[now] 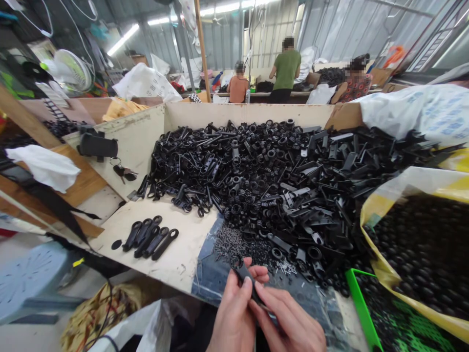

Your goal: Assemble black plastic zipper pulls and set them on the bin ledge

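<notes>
My left hand (234, 313) and my right hand (289, 322) meet at the bottom middle, both closed on one long black plastic part (244, 274) with a ring at its far end. Just beyond my fingers lie small screws (234, 242) on a dark sheet. A big heap of black plastic parts (278, 176) fills the bench behind them. To the left, several matching assembled black pieces (150, 238) lie in a row on the pale bench top (176, 264).
A yellow bag of small black round parts (425, 244) sits at the right, with a green crate (361, 308) below it. White sacks (421, 110) lie at the back right. Keys (122, 171) hang on the left wall. Three people work at a far table (286, 93).
</notes>
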A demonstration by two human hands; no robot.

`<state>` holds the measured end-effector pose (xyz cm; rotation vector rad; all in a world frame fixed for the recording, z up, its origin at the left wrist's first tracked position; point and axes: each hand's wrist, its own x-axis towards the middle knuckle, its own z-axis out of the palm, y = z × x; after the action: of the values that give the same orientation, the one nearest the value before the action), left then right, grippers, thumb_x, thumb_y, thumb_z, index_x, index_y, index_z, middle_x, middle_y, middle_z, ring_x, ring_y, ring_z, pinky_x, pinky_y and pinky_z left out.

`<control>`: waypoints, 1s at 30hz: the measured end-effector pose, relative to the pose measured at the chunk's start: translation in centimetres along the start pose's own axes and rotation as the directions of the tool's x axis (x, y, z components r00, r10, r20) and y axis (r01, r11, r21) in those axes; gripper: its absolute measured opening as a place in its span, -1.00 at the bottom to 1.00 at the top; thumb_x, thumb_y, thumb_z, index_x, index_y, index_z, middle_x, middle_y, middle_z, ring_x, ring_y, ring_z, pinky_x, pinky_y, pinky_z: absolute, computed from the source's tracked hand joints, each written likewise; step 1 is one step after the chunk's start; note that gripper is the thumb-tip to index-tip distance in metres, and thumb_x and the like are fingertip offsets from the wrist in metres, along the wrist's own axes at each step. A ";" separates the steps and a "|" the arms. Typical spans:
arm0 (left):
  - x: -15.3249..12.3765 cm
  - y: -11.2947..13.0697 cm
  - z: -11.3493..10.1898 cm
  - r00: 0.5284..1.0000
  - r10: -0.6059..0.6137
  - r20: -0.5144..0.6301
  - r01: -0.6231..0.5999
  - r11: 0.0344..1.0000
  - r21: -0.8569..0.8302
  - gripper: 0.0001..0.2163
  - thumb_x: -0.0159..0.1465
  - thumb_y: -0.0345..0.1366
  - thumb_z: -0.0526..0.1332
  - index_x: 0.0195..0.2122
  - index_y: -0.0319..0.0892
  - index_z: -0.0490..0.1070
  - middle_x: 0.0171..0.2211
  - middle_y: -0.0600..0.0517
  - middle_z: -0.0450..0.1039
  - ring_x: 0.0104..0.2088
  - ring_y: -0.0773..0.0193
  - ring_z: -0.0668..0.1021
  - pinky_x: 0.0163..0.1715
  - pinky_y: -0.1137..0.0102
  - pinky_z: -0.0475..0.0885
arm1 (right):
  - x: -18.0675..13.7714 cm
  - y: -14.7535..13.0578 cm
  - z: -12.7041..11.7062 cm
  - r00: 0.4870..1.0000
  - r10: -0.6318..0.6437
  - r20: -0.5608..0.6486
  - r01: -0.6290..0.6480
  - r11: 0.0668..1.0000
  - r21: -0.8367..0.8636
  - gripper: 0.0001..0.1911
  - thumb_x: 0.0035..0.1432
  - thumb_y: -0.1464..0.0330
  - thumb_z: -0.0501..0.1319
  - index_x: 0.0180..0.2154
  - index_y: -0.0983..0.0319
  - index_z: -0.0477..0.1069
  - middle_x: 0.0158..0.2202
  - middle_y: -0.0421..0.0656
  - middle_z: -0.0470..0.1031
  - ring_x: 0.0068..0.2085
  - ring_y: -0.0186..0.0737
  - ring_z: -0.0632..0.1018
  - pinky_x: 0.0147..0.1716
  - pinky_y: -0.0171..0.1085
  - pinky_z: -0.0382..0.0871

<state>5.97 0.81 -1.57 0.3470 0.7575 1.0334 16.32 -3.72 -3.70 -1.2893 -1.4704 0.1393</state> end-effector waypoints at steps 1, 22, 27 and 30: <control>-0.1 0.1 0.1 1.000 -0.005 0.000 0.005 1.000 0.007 -0.62 0.15 -0.10 0.47 -0.05 -0.11 0.56 -0.12 -0.10 0.61 -0.04 0.10 0.57 0.07 0.21 0.39 | 0.0 0.0 0.0 1.000 0.002 0.002 -0.002 1.000 -0.010 -0.61 0.27 0.53 0.25 0.07 0.09 0.55 -0.18 -0.10 0.67 -0.22 -0.16 0.70 -0.24 -0.31 0.62; -3.5 7.5 -1.8 0.977 -0.088 0.195 -0.112 0.564 0.818 -0.32 0.33 -0.17 0.25 0.44 0.01 0.04 -0.54 0.05 0.55 -0.67 0.31 0.41 -0.53 0.41 0.45 | 3.5 -0.5 -0.1 0.630 0.478 0.612 -0.743 0.600 0.296 -0.62 0.13 0.11 0.35 -0.53 0.24 0.40 -0.46 -0.30 0.20 -0.42 -0.32 0.26 -0.43 -0.35 0.20; -3.5 9.3 -2.1 0.960 -0.214 0.180 -0.024 0.580 0.814 -0.33 0.31 -0.20 0.29 0.42 -0.03 0.13 -0.37 -0.02 0.64 -0.54 0.21 0.59 -0.34 0.33 0.56 | 3.2 -1.2 0.5 0.641 0.481 0.598 -0.738 0.601 0.307 -0.60 0.14 0.19 0.35 -0.58 0.22 0.28 -0.50 -0.30 0.18 -0.40 -0.30 0.25 -0.39 -0.33 0.20; -3.2 7.6 -2.8 0.975 -0.006 0.222 -0.179 0.570 0.802 -0.42 0.35 -0.19 0.25 0.38 0.00 0.18 -0.13 -0.03 0.65 -0.29 0.20 0.64 -0.08 0.30 0.54 | 3.1 -1.6 0.7 0.675 0.544 0.498 -0.732 0.574 0.366 -0.58 0.17 0.15 0.35 -0.56 0.21 0.27 -0.48 -0.30 0.19 -0.41 -0.32 0.24 -0.41 -0.35 0.20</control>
<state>-1.81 1.52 2.23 1.3054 1.0154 0.6475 15.46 -1.65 -0.97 -1.2937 -1.0092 1.2557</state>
